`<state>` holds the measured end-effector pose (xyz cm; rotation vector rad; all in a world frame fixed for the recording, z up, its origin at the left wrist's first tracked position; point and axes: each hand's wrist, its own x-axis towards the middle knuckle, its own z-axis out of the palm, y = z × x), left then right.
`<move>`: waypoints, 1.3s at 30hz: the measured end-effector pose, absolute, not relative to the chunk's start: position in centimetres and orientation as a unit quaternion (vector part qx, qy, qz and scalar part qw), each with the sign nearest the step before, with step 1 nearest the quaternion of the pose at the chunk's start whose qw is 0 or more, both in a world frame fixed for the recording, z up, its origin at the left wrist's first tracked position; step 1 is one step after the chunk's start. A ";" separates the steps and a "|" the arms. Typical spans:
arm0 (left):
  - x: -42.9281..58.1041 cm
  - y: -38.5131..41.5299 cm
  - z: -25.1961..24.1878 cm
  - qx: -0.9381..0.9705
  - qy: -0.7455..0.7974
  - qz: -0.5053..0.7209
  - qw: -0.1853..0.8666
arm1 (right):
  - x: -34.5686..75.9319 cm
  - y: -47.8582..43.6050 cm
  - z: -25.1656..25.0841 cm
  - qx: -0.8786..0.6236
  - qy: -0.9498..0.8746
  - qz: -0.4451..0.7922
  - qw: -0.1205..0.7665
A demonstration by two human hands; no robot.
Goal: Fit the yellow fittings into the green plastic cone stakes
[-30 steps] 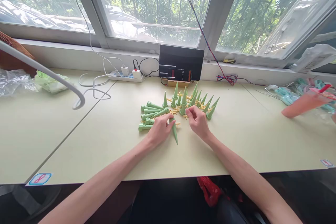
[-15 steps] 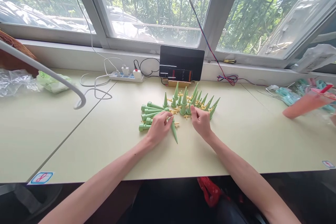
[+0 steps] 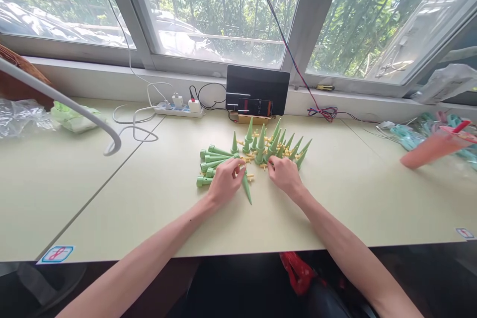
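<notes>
- Left hand (image 3: 223, 185): fingers pinch the base of 1 green spike (image 3: 247, 189).
- Right hand (image 3: 285, 175): fingertips bunched at yellow fittings (image 3: 248, 158); grip unclear.

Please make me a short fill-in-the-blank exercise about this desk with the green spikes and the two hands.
1. The left hand holds a green spike whose tip points ____ the person.
2. Beyond the hands, a cluster of spikes stands ____ on the table.
3. The small pieces scattered among them are ____ in colour.
4. The power strip lies to the ____ of the black screen.
Missing words: toward; upright; yellow; left.
</notes>
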<state>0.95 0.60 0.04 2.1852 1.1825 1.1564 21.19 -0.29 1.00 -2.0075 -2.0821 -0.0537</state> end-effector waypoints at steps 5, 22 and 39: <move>1.1 0.5 0.0 0.784 0.409 0.419 0.206 | 21.0 -0.4 1.3 -0.720 -0.690 -0.012 0.079; 1.0 0.6 0.1 0.773 0.401 0.436 0.227 | 20.7 -0.6 1.2 -0.727 -0.682 0.019 0.073; 1.1 0.3 0.1 0.795 0.417 0.380 0.221 | 19.7 -1.1 -0.3 -0.583 -0.760 0.145 0.247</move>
